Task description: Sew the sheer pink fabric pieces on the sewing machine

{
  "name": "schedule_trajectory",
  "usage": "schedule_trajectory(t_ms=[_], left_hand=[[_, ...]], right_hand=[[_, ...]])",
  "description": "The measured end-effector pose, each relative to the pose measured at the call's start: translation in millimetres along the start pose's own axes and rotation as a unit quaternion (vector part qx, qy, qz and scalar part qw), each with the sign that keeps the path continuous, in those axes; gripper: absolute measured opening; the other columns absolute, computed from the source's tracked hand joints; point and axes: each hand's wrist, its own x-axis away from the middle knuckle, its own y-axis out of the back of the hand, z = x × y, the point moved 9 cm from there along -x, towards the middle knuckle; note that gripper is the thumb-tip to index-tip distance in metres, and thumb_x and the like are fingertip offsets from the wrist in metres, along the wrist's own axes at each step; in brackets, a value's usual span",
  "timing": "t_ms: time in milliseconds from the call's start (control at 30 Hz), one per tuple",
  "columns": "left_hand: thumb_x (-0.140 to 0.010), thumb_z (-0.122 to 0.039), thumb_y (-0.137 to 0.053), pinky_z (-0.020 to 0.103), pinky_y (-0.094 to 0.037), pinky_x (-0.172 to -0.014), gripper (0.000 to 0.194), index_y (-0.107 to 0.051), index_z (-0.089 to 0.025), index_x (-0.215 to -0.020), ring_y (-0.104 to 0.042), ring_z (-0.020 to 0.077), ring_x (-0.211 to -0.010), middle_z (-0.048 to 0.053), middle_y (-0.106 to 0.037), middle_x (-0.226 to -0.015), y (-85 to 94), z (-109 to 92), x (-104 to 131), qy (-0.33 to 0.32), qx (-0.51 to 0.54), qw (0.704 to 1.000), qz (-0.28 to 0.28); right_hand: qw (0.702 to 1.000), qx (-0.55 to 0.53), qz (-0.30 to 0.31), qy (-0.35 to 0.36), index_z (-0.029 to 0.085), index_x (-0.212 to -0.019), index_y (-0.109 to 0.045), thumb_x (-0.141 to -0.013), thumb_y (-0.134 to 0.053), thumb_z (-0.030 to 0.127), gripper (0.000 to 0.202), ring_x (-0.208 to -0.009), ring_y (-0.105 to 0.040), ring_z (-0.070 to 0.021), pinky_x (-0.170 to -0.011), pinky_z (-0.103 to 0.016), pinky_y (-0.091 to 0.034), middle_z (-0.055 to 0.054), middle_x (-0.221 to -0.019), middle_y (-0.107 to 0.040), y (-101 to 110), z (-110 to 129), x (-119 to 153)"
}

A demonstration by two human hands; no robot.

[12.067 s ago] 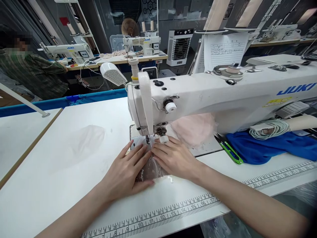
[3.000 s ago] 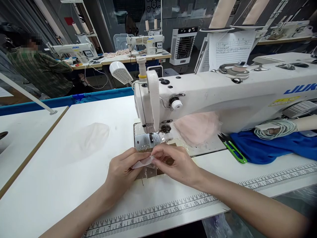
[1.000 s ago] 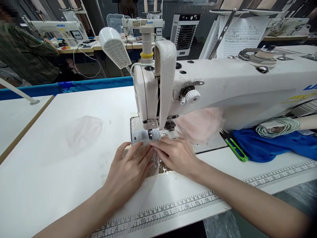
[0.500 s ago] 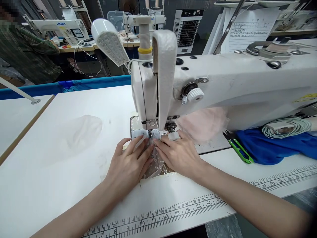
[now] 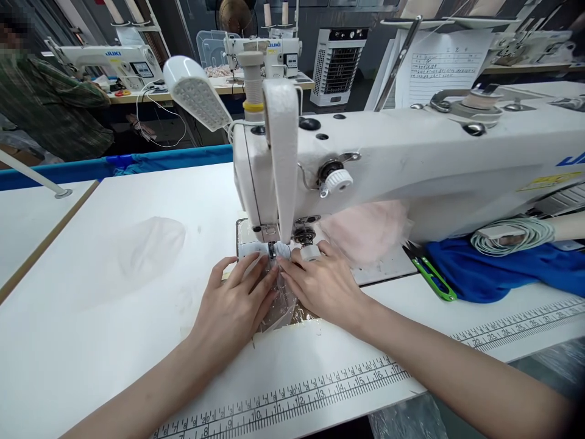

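A white sewing machine stands in front of me, its presser foot lowered between my hands. Under the foot and my fingertips lies a piece of thin sheer fabric, partly hidden by my fingers. My left hand rests left of the foot, fingers spread and pressed down on the fabric. On the other side, my right hand has its thumb and index finger close together on the fabric, just right of the needle area. The needle tip itself is hidden.
Pale pink sheer fabric lies under the machine arm. Green thread snips and blue cloth are at the right. Another sheer piece lies left. A ruler strip runs along the front edge. A person sits beyond.
The view has shifted, so the machine appears slightly lower and further left. Both hands stay at the presser foot with almost the same pose.
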Motion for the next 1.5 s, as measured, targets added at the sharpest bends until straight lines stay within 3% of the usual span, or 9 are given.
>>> schedule_trajectory(t_ms=[667,800,867,967,1033,1133,1233,1367,1500], left_hand=[[-0.097,-0.026,-0.043,0.044,-0.035,-0.097,0.034,-0.058,-0.021,-0.126,-0.055,0.0256,-0.117,0.008,-0.067,-0.120,-6.4,7,0,0.010,0.008,1.000,0.012],[-0.096,-0.024,-0.045,0.042,-0.037,-0.098,0.032,-0.058,-0.019,-0.124,-0.054,0.0246,-0.119,0.008,-0.065,-0.121,5.9,8,1,0.010,0.026,1.000,-0.002],[-0.095,-0.025,-0.045,0.037,-0.044,-0.089,0.026,-0.061,-0.019,-0.114,-0.058,0.0226,-0.108,0.006,-0.067,-0.112,15.7,8,2,0.023,0.068,0.997,0.028],[-0.084,-0.043,-0.059,0.032,-0.047,-0.064,0.025,-0.061,-0.021,-0.095,-0.058,0.0203,-0.080,0.005,-0.063,-0.094,19.0,1,10,0.038,0.153,0.974,0.162],[-0.073,-0.041,-0.069,0.033,-0.046,-0.061,0.028,-0.057,-0.021,-0.088,-0.055,0.0217,-0.077,0.004,-0.060,-0.089,20.9,-9,16,0.026,0.163,0.963,0.215],[-0.071,-0.015,-0.059,0.036,-0.045,-0.067,0.013,-0.054,-0.021,-0.082,-0.052,0.0231,-0.076,0.004,-0.057,-0.083,13.5,-17,19,0.007,0.122,0.969,0.216],[-0.071,0.001,-0.041,0.035,-0.042,-0.063,0.023,-0.051,-0.019,-0.076,-0.049,0.0209,-0.069,0.004,-0.056,-0.076,-2.2,-14,14,0.011,0.081,0.983,0.166],[-0.073,0.004,-0.031,0.026,-0.034,-0.052,0.028,-0.043,-0.019,-0.064,-0.042,0.0147,-0.057,0.000,-0.049,-0.062,-11.5,7,4,0.074,0.168,0.975,0.121],[-0.080,-0.004,-0.028,0.022,-0.031,-0.047,0.027,-0.048,-0.019,-0.069,-0.038,0.0103,-0.047,-0.004,-0.043,-0.054,-5.7,34,-5,0.184,0.288,0.932,0.122]], right_hand=[[1.000,0.015,0.012,-0.006,0.016,-0.110,-0.067,-0.096,-0.044,0.021,0.028,-0.071,-0.057,-0.0173,-0.074,-0.036,-0.033,-0.009,-0.100,-0.070,-3,-2,-2],[0.999,-0.032,0.001,0.015,0.015,-0.107,-0.067,-0.091,-0.043,0.012,0.029,-0.069,-0.057,-0.0161,-0.072,-0.035,-0.035,-0.007,-0.095,-0.070,7,-3,0],[0.994,-0.097,0.024,0.036,0.016,-0.110,-0.065,-0.084,-0.047,0.011,0.032,-0.072,-0.058,-0.0156,-0.069,-0.033,-0.037,-0.006,-0.100,-0.068,13,-2,1],[0.975,-0.192,0.092,0.060,0.020,-0.114,-0.062,-0.078,-0.053,0.012,0.038,-0.082,-0.060,-0.0152,-0.069,-0.030,-0.041,-0.004,-0.115,-0.062,15,2,3],[0.967,-0.219,0.111,0.072,0.021,-0.106,-0.064,-0.080,-0.053,0.010,0.031,-0.083,-0.060,-0.0135,-0.067,-0.028,-0.042,-0.002,-0.113,-0.061,15,4,4],[0.967,-0.226,0.094,0.075,0.021,-0.089,-0.067,-0.086,-0.048,0.008,0.023,-0.074,-0.059,-0.0101,-0.059,-0.024,-0.039,0.000,-0.102,-0.064,16,4,3],[0.968,-0.227,0.091,0.059,0.019,-0.085,-0.066,-0.088,-0.049,0.009,0.020,-0.071,-0.060,-0.0106,-0.056,-0.023,-0.039,-0.001,-0.093,-0.067,12,0,3],[0.957,-0.278,0.077,0.020,0.017,-0.091,-0.065,-0.091,-0.048,0.012,0.017,-0.072,-0.062,-0.0114,-0.058,-0.023,-0.045,-0.001,-0.087,-0.068,9,-6,4],[0.942,-0.327,-0.064,-0.024,0.016,-0.096,-0.062,-0.095,-0.045,0.016,0.018,-0.070,-0.064,-0.0113,-0.061,-0.023,-0.051,-0.003,-0.084,-0.069,22,-18,4]])
